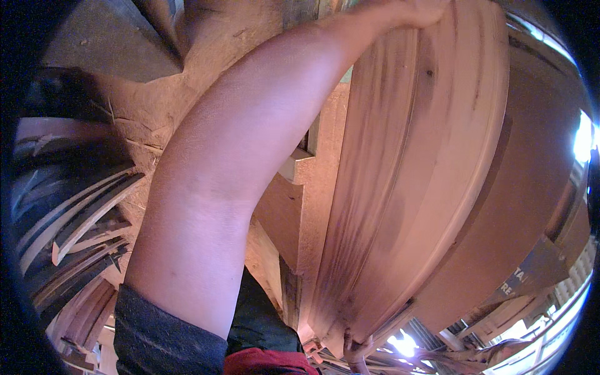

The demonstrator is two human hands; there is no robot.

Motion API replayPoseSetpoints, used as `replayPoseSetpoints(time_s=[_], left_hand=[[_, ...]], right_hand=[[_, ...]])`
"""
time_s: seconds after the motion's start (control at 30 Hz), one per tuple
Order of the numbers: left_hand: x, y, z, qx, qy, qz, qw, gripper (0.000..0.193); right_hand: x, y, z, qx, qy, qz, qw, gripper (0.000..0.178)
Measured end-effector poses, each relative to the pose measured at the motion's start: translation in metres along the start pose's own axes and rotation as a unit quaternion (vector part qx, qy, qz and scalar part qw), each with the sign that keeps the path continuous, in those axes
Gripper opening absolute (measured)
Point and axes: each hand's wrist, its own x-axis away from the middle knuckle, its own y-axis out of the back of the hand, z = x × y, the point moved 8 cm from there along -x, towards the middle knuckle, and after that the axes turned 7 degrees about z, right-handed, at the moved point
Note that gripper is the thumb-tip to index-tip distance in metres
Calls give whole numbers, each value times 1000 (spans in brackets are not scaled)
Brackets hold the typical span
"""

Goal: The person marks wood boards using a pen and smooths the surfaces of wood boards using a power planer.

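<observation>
My left arm, in a dark short sleeve, reaches from the lower left up to the top edge. At its end my left hand (431, 11) lies against the upper end of a wide wooden board (431, 150). The picture's edge cuts off most of its fingers, so their grip is hidden. Dark grain streaks and a small knot mark the reddish-brown board, which runs down to the lower middle. By its lower end a small skin-coloured shape (356, 353) shows; whether it is a hand I cannot make out. My right hand cannot be identified.
Thin wood strips (94, 219) lie in a heap on the left. Sawdust (212, 37) covers the ground behind my arm, with a grey flat-sided piece (115, 40) at the upper left. A large brown panel (531, 169) stands right of the board. Bright openings show at the far right.
</observation>
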Motion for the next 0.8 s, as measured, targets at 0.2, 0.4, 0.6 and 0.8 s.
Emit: replayPoseSetpoints(time_s=[0.2,0.4,0.6,0.8], left_hand=[[11,5,-3,34,-7,8,999,82],[1,1,7,14,4,-28,999,84],[11,-2,5,21,-14,-24,999,81],[137,51,1,-66,-216,-188,956,66]], right_hand=[[-2,-2,15,7,31,44,999,47],[9,2,-10,17,-2,11,1000,47],[6,-5,-1,14,-6,67,998,54],[5,-7,6,13,33,60,998,52]])
